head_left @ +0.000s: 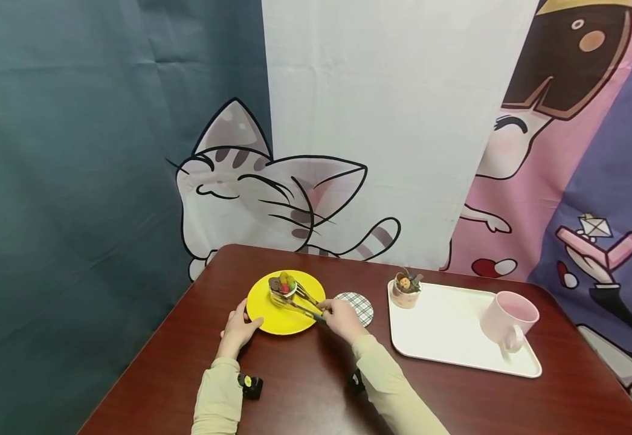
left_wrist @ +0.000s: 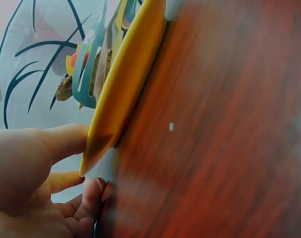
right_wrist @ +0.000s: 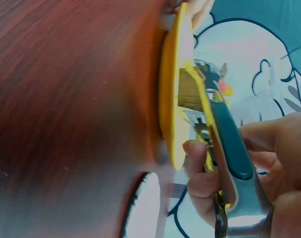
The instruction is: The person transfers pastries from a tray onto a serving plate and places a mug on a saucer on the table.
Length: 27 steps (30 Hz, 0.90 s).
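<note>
On the table sits a round yellow plate [head_left: 280,323], its near left rim held by my left hand [head_left: 237,329]. The left wrist view shows the thumb and a finger of that hand at the plate's edge, with other fingers curled below. My right hand [head_left: 342,320] grips metal tongs [right_wrist: 232,144] with dark green grips. The tong ends stand either side of a small dessert cup [head_left: 283,286] on the plate, topped with brown, yellow, red and green pieces. I cannot tell whether the tongs squeeze the cup.
Right of the plate lies a round checked coaster [head_left: 361,307], partly behind the right hand. A white tray [head_left: 441,338] farther right carries another dessert cup [head_left: 405,296] at its back left corner and a pink mug [head_left: 503,320] on its right side. A cartoon-printed curtain [head_left: 403,121] hangs behind the table.
</note>
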{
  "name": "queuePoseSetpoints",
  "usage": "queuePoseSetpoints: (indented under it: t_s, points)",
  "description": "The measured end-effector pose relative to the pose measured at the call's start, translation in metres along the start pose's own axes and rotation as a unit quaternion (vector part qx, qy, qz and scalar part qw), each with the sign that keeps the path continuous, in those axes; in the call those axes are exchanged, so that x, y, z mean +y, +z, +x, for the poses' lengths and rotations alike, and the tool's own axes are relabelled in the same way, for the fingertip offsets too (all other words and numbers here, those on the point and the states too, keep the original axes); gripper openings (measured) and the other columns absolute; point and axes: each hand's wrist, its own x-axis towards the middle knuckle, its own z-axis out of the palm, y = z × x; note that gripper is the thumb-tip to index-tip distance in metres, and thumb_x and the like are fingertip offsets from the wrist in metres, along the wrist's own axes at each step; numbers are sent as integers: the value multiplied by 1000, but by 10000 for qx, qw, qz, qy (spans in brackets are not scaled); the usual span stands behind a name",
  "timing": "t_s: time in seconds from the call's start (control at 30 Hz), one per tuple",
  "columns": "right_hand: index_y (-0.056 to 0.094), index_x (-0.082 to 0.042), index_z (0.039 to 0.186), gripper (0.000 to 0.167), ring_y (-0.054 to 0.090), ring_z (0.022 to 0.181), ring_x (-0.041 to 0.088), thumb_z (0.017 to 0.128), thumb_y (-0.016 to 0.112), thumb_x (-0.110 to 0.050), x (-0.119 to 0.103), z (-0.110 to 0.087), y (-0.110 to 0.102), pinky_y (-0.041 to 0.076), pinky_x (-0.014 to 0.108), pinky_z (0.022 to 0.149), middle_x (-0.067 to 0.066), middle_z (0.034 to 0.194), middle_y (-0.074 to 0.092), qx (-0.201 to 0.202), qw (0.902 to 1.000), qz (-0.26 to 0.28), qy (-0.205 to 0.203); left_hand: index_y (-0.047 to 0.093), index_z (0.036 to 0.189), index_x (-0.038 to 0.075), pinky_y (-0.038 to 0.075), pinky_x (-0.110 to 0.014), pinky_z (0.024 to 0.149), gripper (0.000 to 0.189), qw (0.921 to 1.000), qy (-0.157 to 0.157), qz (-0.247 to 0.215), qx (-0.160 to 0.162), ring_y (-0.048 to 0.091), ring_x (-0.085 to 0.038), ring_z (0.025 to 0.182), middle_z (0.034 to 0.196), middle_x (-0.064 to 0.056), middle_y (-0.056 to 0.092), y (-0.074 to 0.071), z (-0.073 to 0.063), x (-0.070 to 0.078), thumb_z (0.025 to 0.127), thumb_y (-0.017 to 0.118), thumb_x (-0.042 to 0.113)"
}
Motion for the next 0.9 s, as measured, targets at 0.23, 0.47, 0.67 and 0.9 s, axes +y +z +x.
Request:
queuePoseSetpoints:
  t_s: [0.23, 0.47, 0.67, 0.9]
  points:
    - [73, -1, 108, 24, 57, 83, 17, 90, 58, -2, 5, -11, -21, 44, 30, 71, 12, 103, 72, -259, 9995, -44, -189, 24, 152, 3, 23, -53, 86, 75, 10000, -22, -48, 13, 49, -31, 98, 105, -17, 46, 4, 1, 2, 91, 61, 27]
    - [73, -2, 109, 23, 61, 90, 19, 90, 59, -3, 13, -34, -35, 46, 32, 74, 12, 106, 72, -122, 9998, 161, -25, 24, 151, 2, 23, -54, 87, 75, 10000, -4, -35, 15, 48, -32, 99, 105, -18, 46, 2, -1, 1, 90, 60, 27]
    - [73, -4, 109, 24, 66, 105, 28, 89, 60, -2, 24, -55, -50, 50, 42, 86, 11, 109, 72, 304, 9991, 233, 207, 23, 151, 1, 23, -55, 86, 75, 10000, 66, -40, -50, 48, -32, 100, 107, -19, 46, 2, -1, 1, 91, 60, 26]
    - [75, -5, 104, 21, 69, 89, 22, 86, 65, -4, 45, -73, -73, 51, 33, 77, 10, 103, 74, 749, 9963, 198, 377, 21, 152, 2, 22, -54, 87, 76, 10000, 35, -19, -47, 48, -32, 100, 107, -19, 45, 2, -1, 1, 91, 59, 26]
